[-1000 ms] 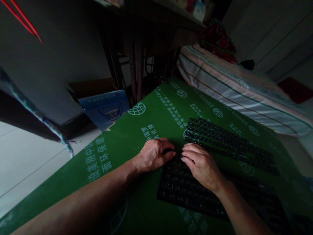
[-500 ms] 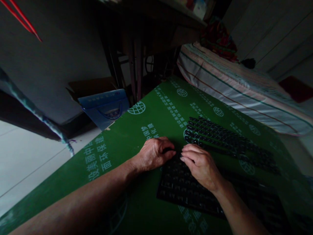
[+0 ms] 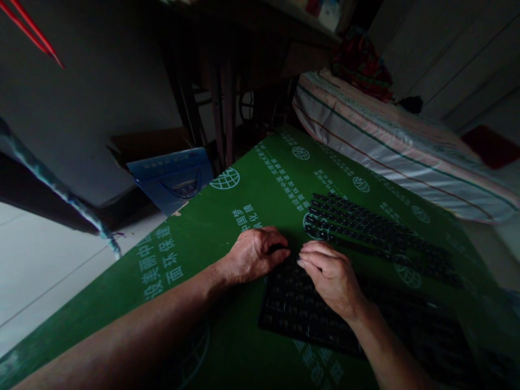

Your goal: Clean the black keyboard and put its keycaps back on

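Fingers of the left hand [image 3: 258,255] curl inward in the head view; those of the right hand [image 3: 333,277], at 3 o'clock from it, pinch together. Whether either grips anything is too dark to tell. Both are by the 10 o'clock corner of the black keyboard [image 3: 311,314] on the green tabletop [image 3: 211,233]. Black keycaps [image 3: 379,228] lie in rows at the right hand's 2 o'clock.

So the bare left forearm [image 3: 142,330] is running in from the near left, and the left hand [image 3: 260,252] is curling over toward the right. The right forearm [image 3: 384,341]'s slanting in from the near right, with the right hand [image 3: 335,276] kinda bunching up just beside the other, small gap between.
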Tool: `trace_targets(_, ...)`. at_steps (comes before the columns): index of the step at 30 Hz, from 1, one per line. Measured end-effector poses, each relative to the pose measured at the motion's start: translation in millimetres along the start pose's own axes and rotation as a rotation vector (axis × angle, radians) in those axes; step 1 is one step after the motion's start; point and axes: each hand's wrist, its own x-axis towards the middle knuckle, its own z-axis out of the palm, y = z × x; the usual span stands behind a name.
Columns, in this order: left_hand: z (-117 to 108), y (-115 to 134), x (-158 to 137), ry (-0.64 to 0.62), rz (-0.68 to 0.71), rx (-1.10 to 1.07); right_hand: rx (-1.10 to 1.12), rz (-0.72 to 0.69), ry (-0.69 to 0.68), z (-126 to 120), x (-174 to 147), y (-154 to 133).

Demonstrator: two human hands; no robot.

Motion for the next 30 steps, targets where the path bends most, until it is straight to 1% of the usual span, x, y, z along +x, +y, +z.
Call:
trace_targets(3,0,0,0,-0.003,-0.002,-0.004,-0.047,-0.026,0.038,4,-5,-1)
trace_targets(7,-1,0,0,-0.003,-0.004,-0.01,-0.226,-0.131,0.085,10,-14,-3)
trace_targets(10,-1,0,0,0.007,0.009,-0.005,-0.36,-0.18,0.094,13,-18,-5)
trace_targets(16,0,0,0,0.006,0.013,-0.001,-0.537,-0.209,0.081,16,-24,-10)
trace_targets(21,0,-1,1,0.01,0.026,0.008,-0.606,-0.202,0.045,15,-24,-15)
trace_targets(30,0,-1,1,0.011,0.024,0.005,-0.618,-0.19,0.007,16,-23,-19)
